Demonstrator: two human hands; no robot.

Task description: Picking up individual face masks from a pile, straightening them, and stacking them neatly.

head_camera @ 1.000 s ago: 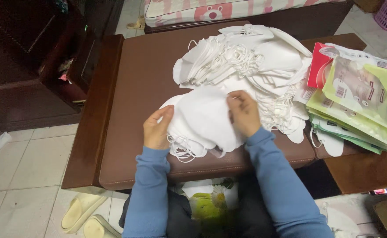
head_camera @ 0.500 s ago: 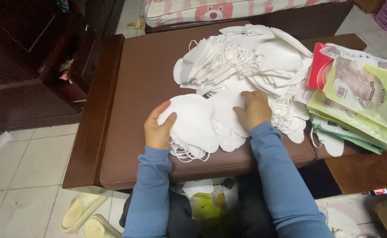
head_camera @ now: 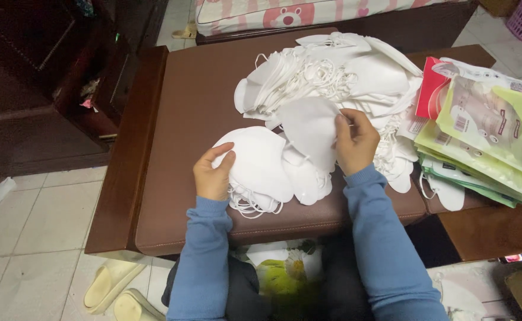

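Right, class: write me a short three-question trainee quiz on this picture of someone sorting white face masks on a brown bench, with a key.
1. True or false: the right hand holds a single white mask lifted off the bench.
2. What does the left hand rest on?
A. the stack of masks
B. the packets
C. the slippers
3. On which side of the loose mask pile do the green and red packets lie?

Key:
1. True.
2. A.
3. The person's right side.
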